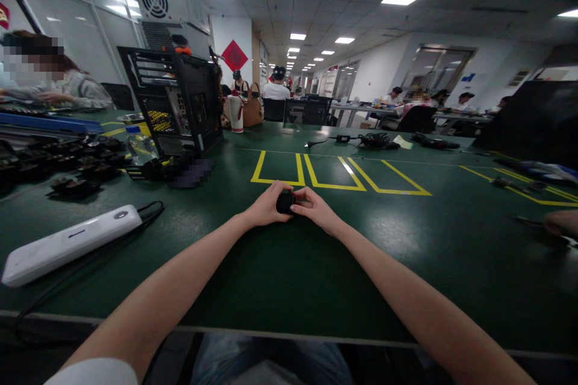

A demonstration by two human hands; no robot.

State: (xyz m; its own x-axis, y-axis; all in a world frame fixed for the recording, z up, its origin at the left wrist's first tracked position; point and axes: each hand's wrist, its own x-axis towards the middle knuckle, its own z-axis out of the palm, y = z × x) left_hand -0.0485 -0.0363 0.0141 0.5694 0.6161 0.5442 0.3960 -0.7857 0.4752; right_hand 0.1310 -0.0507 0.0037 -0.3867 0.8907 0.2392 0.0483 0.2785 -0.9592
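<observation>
Between my two hands is a small black rounded piece (284, 203), too dark to name more exactly. My left hand (265, 204) curls round its left side, thumb below and fingers above. On the right side, the thumb and fingers of my right hand (312, 207) pinch its edge. Both hands are just over the green table (289, 270), close in front of the yellow tape outlines (277, 181). Part of the piece is covered by my fingers.
To the left lie a white elongated device (74, 243) with a black cable and a heap of black parts (76, 159). An open computer case (178, 99) stands behind them. Black cables (374, 140) lie at the back. Another person's hand (562, 222) shows at the right edge.
</observation>
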